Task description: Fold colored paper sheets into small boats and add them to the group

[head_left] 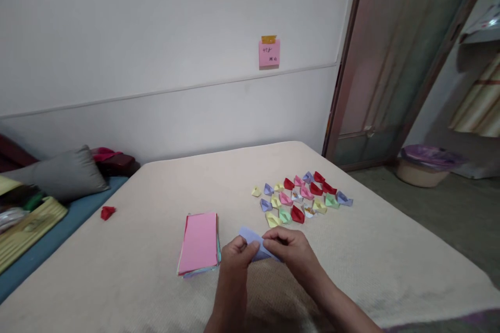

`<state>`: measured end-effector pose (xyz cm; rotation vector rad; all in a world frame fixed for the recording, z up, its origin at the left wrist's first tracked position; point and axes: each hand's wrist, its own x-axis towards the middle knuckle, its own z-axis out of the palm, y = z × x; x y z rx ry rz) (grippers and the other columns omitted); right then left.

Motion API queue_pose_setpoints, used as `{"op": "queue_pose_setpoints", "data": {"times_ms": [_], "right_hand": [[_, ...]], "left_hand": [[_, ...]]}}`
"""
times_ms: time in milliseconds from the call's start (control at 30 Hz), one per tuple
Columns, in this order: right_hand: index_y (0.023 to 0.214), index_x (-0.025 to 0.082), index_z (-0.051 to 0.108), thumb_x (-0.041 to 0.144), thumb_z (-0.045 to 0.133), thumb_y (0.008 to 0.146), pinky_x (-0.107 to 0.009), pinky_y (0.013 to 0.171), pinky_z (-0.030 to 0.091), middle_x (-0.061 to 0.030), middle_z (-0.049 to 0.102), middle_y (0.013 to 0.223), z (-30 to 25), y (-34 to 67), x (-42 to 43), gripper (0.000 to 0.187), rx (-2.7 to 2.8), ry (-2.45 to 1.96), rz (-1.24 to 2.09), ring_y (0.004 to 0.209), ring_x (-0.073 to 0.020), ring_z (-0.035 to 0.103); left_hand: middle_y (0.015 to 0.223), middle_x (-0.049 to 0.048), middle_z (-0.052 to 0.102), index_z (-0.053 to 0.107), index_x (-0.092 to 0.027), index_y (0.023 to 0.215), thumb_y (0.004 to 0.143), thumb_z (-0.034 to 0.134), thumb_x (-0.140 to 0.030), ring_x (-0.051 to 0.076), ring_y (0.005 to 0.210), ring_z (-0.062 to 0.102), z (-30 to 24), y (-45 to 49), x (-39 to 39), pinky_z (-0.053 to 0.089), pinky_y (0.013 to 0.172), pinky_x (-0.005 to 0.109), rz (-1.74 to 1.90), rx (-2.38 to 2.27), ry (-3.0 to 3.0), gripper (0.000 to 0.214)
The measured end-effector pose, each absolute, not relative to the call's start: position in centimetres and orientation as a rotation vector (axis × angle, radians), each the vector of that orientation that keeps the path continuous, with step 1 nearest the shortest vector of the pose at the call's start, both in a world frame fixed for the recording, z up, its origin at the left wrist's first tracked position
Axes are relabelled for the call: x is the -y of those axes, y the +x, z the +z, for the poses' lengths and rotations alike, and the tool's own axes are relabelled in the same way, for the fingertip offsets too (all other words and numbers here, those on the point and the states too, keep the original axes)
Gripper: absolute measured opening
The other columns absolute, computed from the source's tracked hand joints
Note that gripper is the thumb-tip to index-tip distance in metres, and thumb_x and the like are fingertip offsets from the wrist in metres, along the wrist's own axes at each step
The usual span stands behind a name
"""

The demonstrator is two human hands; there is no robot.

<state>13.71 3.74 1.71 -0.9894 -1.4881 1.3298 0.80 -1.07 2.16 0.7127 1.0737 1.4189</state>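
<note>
My left hand [237,254] and my right hand [287,251] meet over the cream mattress [351,260], both pinching a light purple sheet of paper [253,239] that is partly folded. Just left of my hands lies a stack of coloured paper [199,243] with a pink sheet on top. Beyond my right hand sits a cluster of several small folded paper pieces [302,198] in red, pink, yellow, green and purple.
A single red folded piece [107,212] lies alone at the mattress's left side. A grey pillow [66,174] and a yellow box [27,229] rest on a blue surface at the left. A pink note [269,52] hangs on the wall; a door frame [351,62] and a basin [424,166] are at the right.
</note>
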Motion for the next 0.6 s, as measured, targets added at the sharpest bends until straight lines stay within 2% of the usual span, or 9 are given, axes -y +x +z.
{"op": "queue_pose_setpoints", "data": {"times_ms": [200, 367, 500, 600], "right_hand": [[0.061, 0.015, 0.066, 0.027, 0.064, 0.069, -0.021, 0.045, 0.029, 0.0039, 0.047, 0.051, 1.9, 13.8, -3.6, 0.015, 1.524, -0.985, 1.353, 0.05, -0.0095, 0.038], [0.057, 0.016, 0.06, 0.027, 0.063, 0.069, -0.02, 0.042, 0.027, 0.0048, 0.044, 0.05, 2.2, 13.8, -3.3, 0.016, 1.458, -1.003, 1.356, 0.047, -0.009, 0.036], [0.057, 0.017, 0.058, 0.029, 0.062, 0.069, -0.02, 0.039, 0.026, 0.006, 0.042, 0.047, 2.1, 13.9, -3.4, 0.017, 1.414, -1.011, 1.416, 0.044, -0.0082, 0.034], [0.059, 0.017, 0.059, 0.029, 0.063, 0.069, -0.019, 0.039, 0.026, 0.0065, 0.042, 0.047, 2.0, 13.9, -3.4, 0.017, 1.427, -0.998, 1.436, 0.043, -0.0078, 0.035]], "left_hand": [[0.06, 0.0002, 0.063, 0.069, -0.015, 0.068, 0.059, 0.076, -0.038, 0.017, 0.062, 0.057, 2.2, 0.4, 0.7, 0.046, 0.066, 0.03, 1.351, -1.128, 0.817, 0.026], [0.059, -0.0002, 0.063, 0.069, -0.014, 0.066, 0.052, 0.079, -0.037, 0.015, 0.057, 0.055, 1.0, 0.7, 0.1, 0.044, 0.063, 0.029, 1.379, -1.113, 0.832, 0.029], [0.06, 0.0001, 0.062, 0.069, -0.015, 0.066, 0.06, 0.075, -0.038, 0.015, 0.059, 0.054, 1.5, 0.8, 0.5, 0.042, 0.061, 0.027, 1.331, -1.135, 0.932, 0.025], [0.054, -0.0022, 0.055, 0.065, -0.016, 0.06, 0.062, 0.074, -0.038, 0.014, 0.056, 0.05, 2.2, 0.4, 1.0, 0.04, 0.057, 0.025, 1.336, -1.19, 0.994, 0.024]]}}
